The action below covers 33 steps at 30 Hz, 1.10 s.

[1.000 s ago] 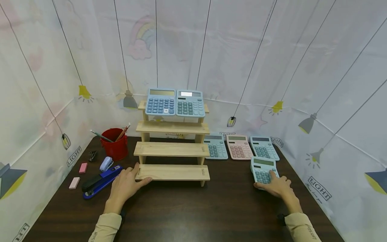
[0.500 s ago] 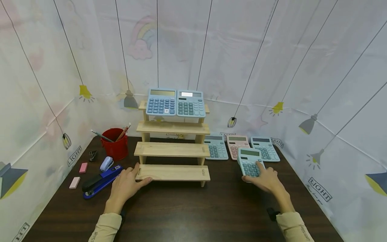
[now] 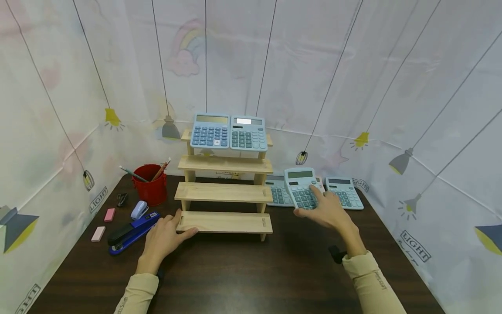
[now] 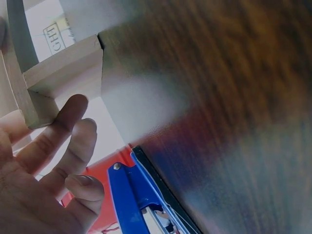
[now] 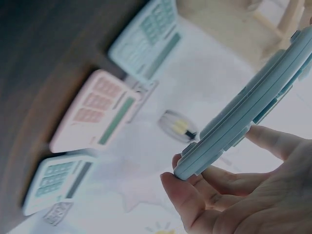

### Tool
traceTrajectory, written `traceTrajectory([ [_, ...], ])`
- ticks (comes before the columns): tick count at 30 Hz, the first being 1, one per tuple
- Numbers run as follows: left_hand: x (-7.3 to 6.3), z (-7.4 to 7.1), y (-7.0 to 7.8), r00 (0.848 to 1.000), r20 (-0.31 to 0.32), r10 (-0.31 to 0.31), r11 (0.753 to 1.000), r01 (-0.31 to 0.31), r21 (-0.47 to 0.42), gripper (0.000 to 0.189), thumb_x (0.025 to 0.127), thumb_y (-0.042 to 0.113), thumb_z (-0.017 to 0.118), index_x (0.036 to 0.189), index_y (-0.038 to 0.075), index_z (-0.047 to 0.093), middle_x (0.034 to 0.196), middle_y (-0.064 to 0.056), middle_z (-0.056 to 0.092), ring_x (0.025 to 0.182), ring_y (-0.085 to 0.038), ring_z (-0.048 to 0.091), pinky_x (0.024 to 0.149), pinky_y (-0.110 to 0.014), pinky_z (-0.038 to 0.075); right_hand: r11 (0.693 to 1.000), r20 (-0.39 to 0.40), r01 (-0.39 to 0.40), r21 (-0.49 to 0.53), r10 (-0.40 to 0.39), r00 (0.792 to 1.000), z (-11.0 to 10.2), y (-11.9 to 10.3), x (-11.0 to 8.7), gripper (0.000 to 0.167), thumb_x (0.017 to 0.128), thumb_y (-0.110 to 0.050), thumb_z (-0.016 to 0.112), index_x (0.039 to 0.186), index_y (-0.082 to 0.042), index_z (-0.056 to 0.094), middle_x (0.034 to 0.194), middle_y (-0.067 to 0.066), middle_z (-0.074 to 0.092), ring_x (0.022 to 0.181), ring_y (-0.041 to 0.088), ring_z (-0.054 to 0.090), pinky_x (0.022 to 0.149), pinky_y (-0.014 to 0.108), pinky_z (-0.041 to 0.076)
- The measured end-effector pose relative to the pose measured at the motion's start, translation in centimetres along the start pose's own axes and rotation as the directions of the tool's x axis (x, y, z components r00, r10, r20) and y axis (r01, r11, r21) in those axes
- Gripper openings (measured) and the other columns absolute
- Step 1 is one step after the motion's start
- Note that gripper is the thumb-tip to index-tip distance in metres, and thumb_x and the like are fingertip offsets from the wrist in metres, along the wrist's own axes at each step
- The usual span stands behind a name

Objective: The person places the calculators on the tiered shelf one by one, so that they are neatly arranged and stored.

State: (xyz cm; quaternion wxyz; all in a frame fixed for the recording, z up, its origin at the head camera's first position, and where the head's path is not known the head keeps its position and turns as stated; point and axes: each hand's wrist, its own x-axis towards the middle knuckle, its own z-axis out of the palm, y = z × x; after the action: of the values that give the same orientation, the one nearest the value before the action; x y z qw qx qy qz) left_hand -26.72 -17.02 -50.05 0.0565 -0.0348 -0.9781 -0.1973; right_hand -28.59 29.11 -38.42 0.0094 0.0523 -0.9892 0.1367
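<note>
My right hand [image 3: 331, 213] grips a light-blue calculator [image 3: 301, 192] by its sides, raised above the tabletop right of the wooden tiered shelf [image 3: 223, 223]. In the right wrist view that calculator [image 5: 243, 105] is seen edge-on, with fingers beneath and around its lower end. My left hand [image 3: 161, 240] holds the left end of the shelf's lowest board, thumb along the front. Its other fingers lie beside the shelf's leg [image 4: 73, 68] in the left wrist view. Two blue calculators [image 3: 209, 131] lean side by side on the top tier.
Behind the held calculator lie a blue calculator [image 3: 279, 192], a partly hidden pink calculator [image 5: 95, 112] and another blue calculator [image 3: 345, 192]. Left of the shelf stand a red pencil bucket [image 3: 150, 189], a blue stapler [image 3: 133, 233], a small stapler [image 3: 139, 210] and two erasers [image 3: 110, 214].
My right hand has carried the light-blue calculator leftward and up, from the right side of the table toward the shelf. My left hand has stayed at the shelf's corner.
</note>
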Motion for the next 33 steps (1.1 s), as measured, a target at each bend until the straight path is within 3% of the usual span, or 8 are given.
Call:
traceTrajectory([
  [5, 0.1, 0.0, 0.0, 1.000, 0.005, 0.005, 1.000, -0.005, 0.003, 0.100, 0.084, 0.077, 0.058, 0.151, 0.006, 0.044, 0.120, -0.022, 0.065, 0.099, -0.035, 0.061, 0.081, -0.051, 0.053, 1.000, -0.007, 0.025, -0.018, -0.025, 1.000, -0.5, -1.5, 0.8, 0.109, 0.079, -0.075, 0.063, 0.158, -0.009, 0.027, 0.148, 0.040, 0.037, 0.137, 0.059, 0.035, 0.102, 0.075, 0.035],
  [12, 0.0, 0.2, 0.0, 1.000, 0.004, -0.004, 1.000, 0.004, 0.000, 0.099, 0.084, 0.076, 0.059, 0.151, 0.005, 0.044, 0.119, -0.021, 0.066, 0.096, -0.034, 0.060, 0.080, -0.050, 0.053, 0.999, 0.006, 0.047, -0.025, -0.047, 0.999, -1.0, -2.9, 2.0, 0.108, 0.079, -0.074, 0.064, 0.159, -0.010, 0.028, 0.154, 0.040, 0.031, 0.144, 0.064, 0.021, 0.107, 0.079, 0.026],
  [16, -0.2, 0.2, -0.1, 1.000, 0.002, -0.006, 1.000, 0.006, 0.004, 0.099, 0.084, 0.077, 0.059, 0.151, 0.006, 0.044, 0.121, -0.021, 0.066, 0.100, -0.036, 0.061, 0.083, -0.052, 0.053, 0.998, 0.022, 0.059, -0.032, -0.058, 0.998, -1.3, -3.4, 2.6, 0.107, 0.079, -0.073, 0.065, 0.158, -0.011, 0.030, 0.153, 0.038, 0.034, 0.143, 0.059, 0.027, 0.108, 0.077, 0.029],
  [20, -0.2, 0.1, -0.1, 1.000, -0.012, 0.003, 1.000, -0.002, 0.005, 0.098, 0.083, 0.077, 0.059, 0.150, 0.006, 0.046, 0.120, -0.020, 0.066, 0.101, -0.035, 0.062, 0.083, -0.052, 0.053, 0.996, 0.035, 0.068, -0.052, -0.067, 0.997, -1.8, -3.8, 3.2, 0.106, 0.079, -0.072, 0.065, 0.158, -0.011, 0.031, 0.145, 0.038, 0.040, 0.134, 0.054, 0.037, 0.099, 0.071, 0.039],
  [25, -0.2, 0.0, -0.1, 1.000, -0.022, 0.008, 1.000, -0.008, 0.005, 0.098, 0.084, 0.076, 0.059, 0.150, 0.007, 0.046, 0.120, -0.020, 0.066, 0.100, -0.035, 0.061, 0.082, -0.051, 0.053, 0.993, 0.041, 0.084, -0.088, -0.081, 0.996, -2.6, -4.6, 3.9, 0.104, 0.079, -0.071, 0.065, 0.158, -0.011, 0.032, 0.138, 0.038, 0.044, 0.126, 0.051, 0.043, 0.094, 0.066, 0.042],
  [33, -0.2, 0.0, -0.1, 1.000, -0.008, -0.006, 1.000, 0.006, -0.003, 0.099, 0.084, 0.077, 0.058, 0.151, 0.007, 0.044, 0.124, -0.021, 0.065, 0.104, -0.036, 0.061, 0.086, -0.054, 0.052, 0.990, 0.069, 0.084, -0.110, -0.077, 0.995, -3.7, -5.6, 4.6, 0.105, 0.079, -0.074, 0.063, 0.159, -0.014, 0.030, 0.147, 0.040, 0.036, 0.136, 0.055, 0.036, 0.101, 0.071, 0.039],
])
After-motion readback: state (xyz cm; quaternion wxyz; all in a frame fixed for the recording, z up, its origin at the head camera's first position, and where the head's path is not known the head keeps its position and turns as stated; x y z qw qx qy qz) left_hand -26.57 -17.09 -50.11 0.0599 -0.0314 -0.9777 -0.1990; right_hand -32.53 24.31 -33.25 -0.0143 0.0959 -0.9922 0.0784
